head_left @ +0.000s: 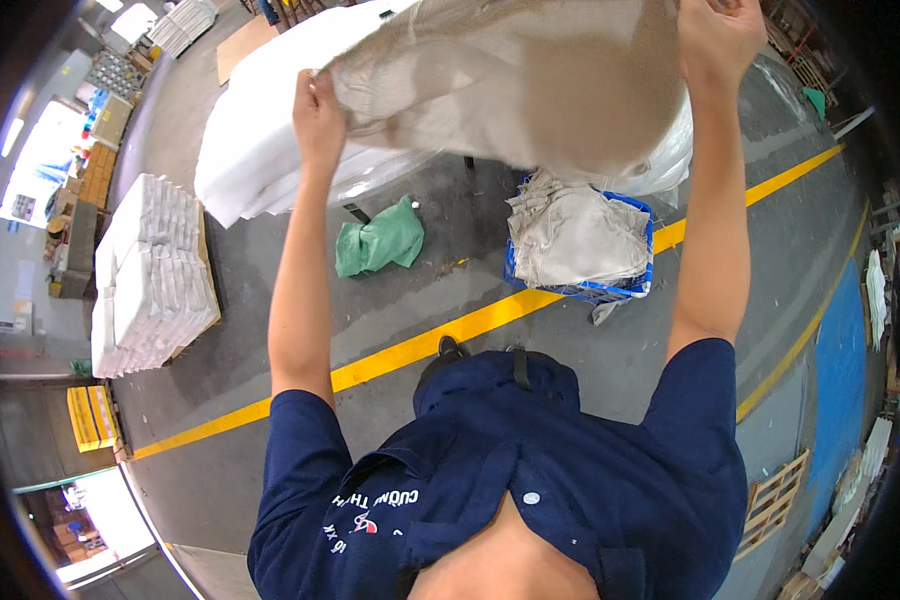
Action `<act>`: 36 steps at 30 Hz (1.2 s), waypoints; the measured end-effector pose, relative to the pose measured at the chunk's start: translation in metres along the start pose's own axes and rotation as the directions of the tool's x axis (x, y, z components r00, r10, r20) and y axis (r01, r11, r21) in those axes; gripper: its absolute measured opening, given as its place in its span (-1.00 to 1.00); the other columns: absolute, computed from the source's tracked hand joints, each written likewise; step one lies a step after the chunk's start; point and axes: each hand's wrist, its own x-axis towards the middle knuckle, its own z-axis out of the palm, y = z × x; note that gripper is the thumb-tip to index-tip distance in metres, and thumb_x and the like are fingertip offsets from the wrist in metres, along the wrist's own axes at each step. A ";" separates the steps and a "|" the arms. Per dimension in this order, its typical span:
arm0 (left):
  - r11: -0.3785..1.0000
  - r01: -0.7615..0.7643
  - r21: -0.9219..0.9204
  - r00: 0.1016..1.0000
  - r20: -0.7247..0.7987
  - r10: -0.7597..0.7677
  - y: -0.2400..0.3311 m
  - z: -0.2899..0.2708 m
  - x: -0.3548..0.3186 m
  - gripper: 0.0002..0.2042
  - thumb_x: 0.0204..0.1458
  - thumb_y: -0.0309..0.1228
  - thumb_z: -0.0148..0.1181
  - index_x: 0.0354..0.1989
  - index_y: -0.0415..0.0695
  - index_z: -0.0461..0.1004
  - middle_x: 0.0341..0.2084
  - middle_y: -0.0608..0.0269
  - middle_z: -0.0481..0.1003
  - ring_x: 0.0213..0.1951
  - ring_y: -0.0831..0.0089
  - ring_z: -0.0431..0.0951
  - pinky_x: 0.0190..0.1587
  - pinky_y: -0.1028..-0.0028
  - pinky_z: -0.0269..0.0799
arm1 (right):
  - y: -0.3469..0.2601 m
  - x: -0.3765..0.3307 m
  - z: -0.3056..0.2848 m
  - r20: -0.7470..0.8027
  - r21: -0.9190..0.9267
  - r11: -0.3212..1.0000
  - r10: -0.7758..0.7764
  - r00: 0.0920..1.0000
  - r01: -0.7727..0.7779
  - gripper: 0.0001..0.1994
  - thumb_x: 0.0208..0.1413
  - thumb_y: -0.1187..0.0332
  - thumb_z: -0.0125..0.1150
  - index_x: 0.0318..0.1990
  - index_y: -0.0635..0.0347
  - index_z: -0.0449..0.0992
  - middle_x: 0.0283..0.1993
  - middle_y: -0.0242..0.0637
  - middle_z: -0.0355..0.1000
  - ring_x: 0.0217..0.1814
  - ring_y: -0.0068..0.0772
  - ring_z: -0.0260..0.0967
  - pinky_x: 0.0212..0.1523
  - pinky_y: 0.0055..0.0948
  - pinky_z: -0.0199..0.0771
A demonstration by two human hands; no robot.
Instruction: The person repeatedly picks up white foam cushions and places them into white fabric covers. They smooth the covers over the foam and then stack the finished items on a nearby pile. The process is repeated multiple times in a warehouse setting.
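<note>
Beige cloth sheet (530, 80) held up at arm's length, far centre, spread between both hands. Left hand (317, 118) fist-closed on its left edge, right hand (718, 35) clamped on its top right corner.

Near to far:
- Floor (270, 340): grey concrete, workshop or warehouse hall. Yellow painted line (420, 347) runs diagonally from near left to far right, just past the person's feet. Blue painted patch (840, 370) at right.
- Wooden pallet (770, 505) near right.
- Blue plastic crate (582, 288) just beyond the line, right of centre, piled above its rim with folded beige cloths (575, 235).
- Green bag (378, 240) on the floor left of the crate, apart from it.
- Stack of white sheets (150, 275) on a pallet at left.
- Big white foam-like stack (260, 130) behind the held sheet, far centre, partly hidden by it.
</note>
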 end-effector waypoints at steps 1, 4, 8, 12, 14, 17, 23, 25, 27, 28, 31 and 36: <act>0.991 -0.012 -0.130 0.999 0.044 0.018 0.015 -0.013 0.009 -0.78 0.35 -0.34 0.01 -0.05 -0.28 0.39 -0.56 0.43 0.30 -0.48 0.66 0.27 -0.46 0.51 0.18 | 0.005 0.005 -0.007 -0.014 -0.019 0.998 0.054 0.998 -0.055 -0.67 0.09 0.68 0.19 0.03 0.32 0.37 -0.13 -0.30 0.47 -0.06 -0.53 0.46 -0.05 -0.58 0.48; 0.964 -0.247 -0.093 0.931 0.252 0.263 0.036 -0.055 0.023 -0.64 0.18 -0.24 0.26 -0.03 -0.29 0.46 -0.54 0.31 0.46 -0.47 0.57 0.42 -0.42 0.47 0.32 | 0.027 0.025 -0.023 0.027 -0.069 0.995 0.072 0.997 -0.070 -0.66 0.09 0.64 0.20 0.04 0.30 0.37 -0.14 -0.29 0.48 -0.07 -0.52 0.46 -0.08 -0.58 0.48; 0.876 -0.296 0.381 0.703 0.707 -0.070 0.084 -0.071 0.020 -0.47 -0.03 -0.20 0.40 0.05 -0.31 0.50 -0.30 -0.01 0.63 -0.24 0.32 0.62 -0.14 0.30 0.50 | 0.057 0.029 -0.020 0.156 -0.106 0.936 0.348 0.924 -0.335 -0.64 0.09 0.60 0.19 0.06 0.28 0.37 -0.11 -0.21 0.48 -0.02 -0.42 0.46 -0.03 -0.48 0.49; 0.957 -0.018 0.290 0.849 0.509 -0.139 0.097 -0.008 0.035 -0.49 -0.06 -0.26 0.30 0.05 -0.31 0.47 -0.30 -0.06 0.61 -0.24 0.25 0.62 -0.11 0.29 0.50 | 0.119 0.039 -0.037 0.132 -0.673 0.679 -0.278 0.951 0.292 -0.53 0.09 0.51 0.20 0.18 0.32 0.28 0.04 -0.01 0.42 0.10 -0.08 0.42 0.14 -0.27 0.45; 0.910 0.198 0.364 0.908 0.283 -0.310 0.062 -0.031 0.014 -0.49 -0.07 -0.27 0.27 0.05 -0.32 0.44 -0.37 -0.01 0.58 -0.31 0.30 0.58 -0.21 0.32 0.48 | 0.109 -0.074 0.031 0.424 -0.562 0.809 0.105 0.899 0.171 -0.42 0.11 0.37 0.38 0.18 0.33 0.19 0.06 -0.15 0.35 0.15 -0.29 0.39 0.14 -0.35 0.45; 0.897 0.275 0.347 0.912 0.200 -0.358 0.046 -0.016 -0.022 -0.49 -0.07 -0.30 0.29 0.05 -0.33 0.40 -0.50 0.14 0.53 -0.43 0.46 0.50 -0.37 0.40 0.43 | 0.019 -0.230 0.070 0.797 -0.056 0.872 0.332 0.504 -0.486 -0.34 0.06 0.32 0.43 0.22 0.31 0.17 0.09 -0.12 0.33 0.10 -0.32 0.37 0.12 -0.29 0.43; 0.910 0.388 -0.149 0.779 0.581 -0.237 0.056 0.043 -0.097 -0.63 0.12 -0.37 0.24 0.04 -0.29 0.40 -0.29 0.13 0.59 -0.25 0.53 0.50 -0.21 0.51 0.44 | 0.027 -0.303 0.068 0.508 -0.056 0.570 0.723 0.469 -0.819 -0.53 0.05 0.51 0.32 0.11 0.35 0.29 -0.03 -0.18 0.42 -0.08 -0.45 0.43 -0.15 -0.49 0.50; 0.878 0.388 -0.280 0.874 0.415 -0.254 0.036 0.046 -0.137 -0.67 0.21 -0.29 0.17 0.05 -0.24 0.41 -0.07 0.10 0.54 -0.05 0.45 0.49 -0.02 0.43 0.40 | 0.051 -0.303 0.051 0.469 0.034 0.269 0.846 0.253 -0.963 -0.66 0.05 0.60 0.21 0.02 0.38 0.37 -0.12 -0.21 0.47 -0.16 -0.43 0.47 -0.20 -0.46 0.52; 0.914 0.406 -0.015 0.907 0.135 -0.400 -0.001 0.043 -0.203 -0.58 0.20 -0.15 0.15 0.07 -0.22 0.40 0.08 0.05 0.44 0.13 0.28 0.40 0.16 0.26 0.29 | 0.064 -0.313 0.043 0.432 0.238 0.107 0.878 0.204 -0.965 -0.70 0.06 0.66 0.07 -0.01 0.37 0.38 -0.14 -0.23 0.48 -0.19 -0.37 0.50 -0.20 -0.40 0.57; 0.836 0.496 0.233 0.863 -0.026 -0.505 -0.027 0.035 -0.249 -0.51 0.19 -0.05 0.15 0.10 -0.21 0.38 0.17 0.03 0.37 0.25 0.16 0.31 0.26 0.14 0.20 | 0.061 -0.317 0.044 0.441 0.277 0.064 0.878 0.186 -0.959 -0.70 0.06 0.66 0.05 -0.01 0.36 0.38 -0.13 -0.22 0.48 -0.18 -0.36 0.51 -0.18 -0.38 0.58; 0.137 0.922 0.362 0.174 -0.069 -0.982 -0.059 0.034 -0.362 0.01 -0.01 0.37 0.06 0.39 -0.26 0.03 0.35 -0.33 -0.03 0.38 -0.20 0.01 0.37 -0.05 -0.04 | 0.048 -0.322 0.042 0.476 0.306 -0.028 0.870 0.128 -0.951 -0.70 0.06 0.66 -0.04 -0.02 0.35 0.38 -0.09 -0.18 0.47 -0.14 -0.30 0.51 -0.04 -0.29 0.61; -0.204 0.970 -0.131 -0.134 0.413 -0.901 -0.087 0.041 -0.420 -0.05 -0.02 0.32 0.11 0.35 -0.23 0.11 0.31 -0.26 0.06 0.30 -0.13 0.17 0.28 0.06 0.14 | 0.022 -0.340 0.050 0.520 0.369 -0.043 0.837 0.168 -0.929 -0.60 0.00 0.72 -0.10 0.04 0.32 0.38 0.01 -0.16 0.46 0.03 -0.24 0.49 0.09 -0.24 0.58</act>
